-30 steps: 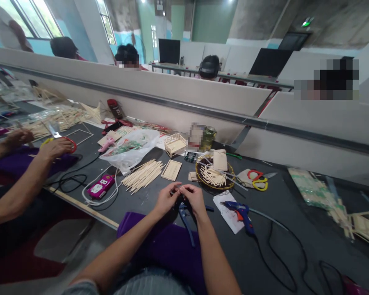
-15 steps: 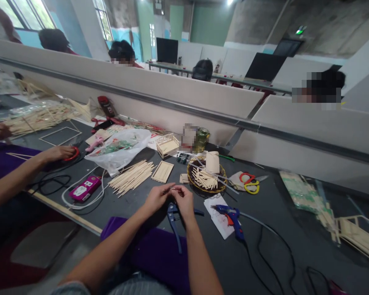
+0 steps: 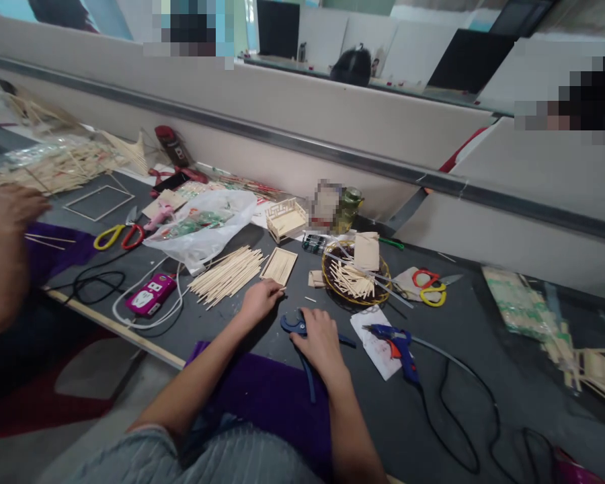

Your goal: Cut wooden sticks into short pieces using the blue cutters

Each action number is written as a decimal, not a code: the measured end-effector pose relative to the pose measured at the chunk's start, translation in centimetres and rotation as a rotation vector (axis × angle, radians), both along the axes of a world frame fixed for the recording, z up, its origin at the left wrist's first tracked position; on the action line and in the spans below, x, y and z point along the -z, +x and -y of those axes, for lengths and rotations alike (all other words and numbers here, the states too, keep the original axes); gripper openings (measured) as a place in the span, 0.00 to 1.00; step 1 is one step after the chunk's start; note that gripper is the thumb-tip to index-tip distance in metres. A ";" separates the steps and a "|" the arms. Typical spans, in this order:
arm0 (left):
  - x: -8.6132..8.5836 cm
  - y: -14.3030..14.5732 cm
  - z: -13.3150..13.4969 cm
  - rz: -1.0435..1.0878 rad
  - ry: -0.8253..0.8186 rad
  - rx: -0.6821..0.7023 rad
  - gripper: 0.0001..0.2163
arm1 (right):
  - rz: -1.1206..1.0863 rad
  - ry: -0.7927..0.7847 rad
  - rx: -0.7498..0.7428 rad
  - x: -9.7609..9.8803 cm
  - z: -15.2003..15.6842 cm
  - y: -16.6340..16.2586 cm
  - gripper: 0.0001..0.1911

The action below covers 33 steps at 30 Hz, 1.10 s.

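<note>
My left hand [image 3: 262,300] has its fingers curled together at the near edge of a small rectangular panel of wooden sticks [image 3: 279,266]. Its fingertips are too small and dark to show what they pinch, if anything. Over a blue hand cutter [image 3: 293,325] lying on the table rests my right hand [image 3: 323,341], thumb and fingers apart. That hand covers the cutter's middle, while a curved head and two handles show around it. A short cut piece of stick [image 3: 310,300] lies on the table between the panel and the basket.
A pile of sticks [image 3: 229,274] lies left of the panel. To the right are a basket [image 3: 327,286] of short sticks, scissors [image 3: 433,293] and a blue glue gun [image 3: 400,344] with a trailing cord. A pink power strip [image 3: 151,296] and a co-worker's arm [image 3: 3,255] are at left.
My hands have come apart from above the cutter: the left went to the panel, the right onto the cutter. The co-worker's hand has let go of the scissors at left. The view has tilted down.
</note>
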<state>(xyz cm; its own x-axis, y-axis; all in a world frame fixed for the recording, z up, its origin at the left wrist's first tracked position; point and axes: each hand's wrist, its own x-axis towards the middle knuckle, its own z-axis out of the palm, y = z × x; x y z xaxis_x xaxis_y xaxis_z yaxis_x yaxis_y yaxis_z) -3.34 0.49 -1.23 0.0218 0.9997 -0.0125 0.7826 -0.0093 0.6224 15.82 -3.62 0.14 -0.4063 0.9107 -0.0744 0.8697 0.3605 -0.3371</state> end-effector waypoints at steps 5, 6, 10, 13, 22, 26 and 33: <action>0.1 -0.2 -1.2 -0.073 0.035 -0.005 0.09 | -0.016 -0.039 0.012 -0.2 -0.7 1.0 0.24; 0.1 -0.3 -1.3 -0.085 0.041 -0.017 0.09 | -0.046 -0.045 0.016 -0.2 -1.0 1.2 0.22; 0.3 -0.4 -1.6 -0.060 0.058 -0.027 0.09 | -0.134 0.024 0.129 -0.2 -2.5 1.7 0.12; 0.4 0.3 -2.3 0.151 0.030 0.009 0.08 | -0.069 0.081 0.194 0.0 -3.9 1.1 0.12; 0.9 2.1 -3.3 1.164 -0.402 -0.105 0.21 | -0.080 0.079 0.154 0.7 -5.3 -0.4 0.10; 0.7 1.8 -2.6 1.168 -0.440 -0.053 0.23 | -0.388 -0.021 0.028 -0.7 -6.1 -0.6 0.09; -0.3 1.4 -2.1 1.208 -0.554 0.026 0.24 | -0.981 -0.263 0.271 -0.7 -7.0 -2.4 0.14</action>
